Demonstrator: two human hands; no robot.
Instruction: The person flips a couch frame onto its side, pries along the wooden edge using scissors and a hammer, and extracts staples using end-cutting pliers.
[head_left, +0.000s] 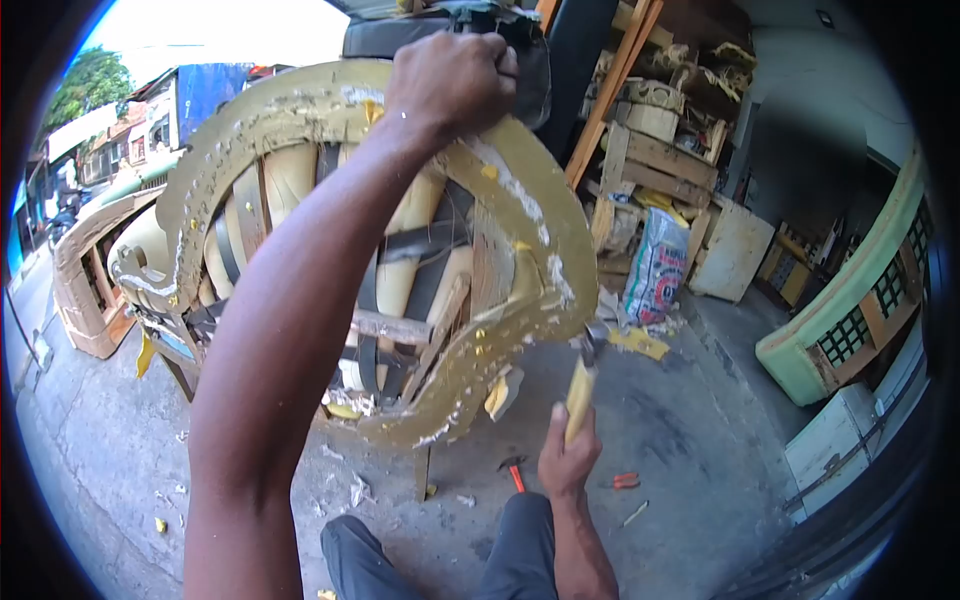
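A stripped chair frame (pixel 575 235) stands in front of me, its curved rim covered in olive-brown material with torn white and yellow scraps. Dark straps and wooden slats (pixel 493 255) cross its inside. My left hand (pixel 450 85) is closed over the top of the rim; its fingertips are hidden behind it. Low on the right, my right hand (pixel 570 455) grips a hammer (pixel 580 395) by its pale handle. The hammer's metal head is up beside the frame's lower right edge; I cannot tell whether it touches.
On the concrete floor lie a second hammer (pixel 515 472) with a red handle, red-handled pliers (pixel 626 481) and scraps. A printed sack (pixel 657 265) leans near piled wood (pixel 665 165). A pale green furniture piece (pixel 835 320) stands right; another frame (pixel 90 270) stands left.
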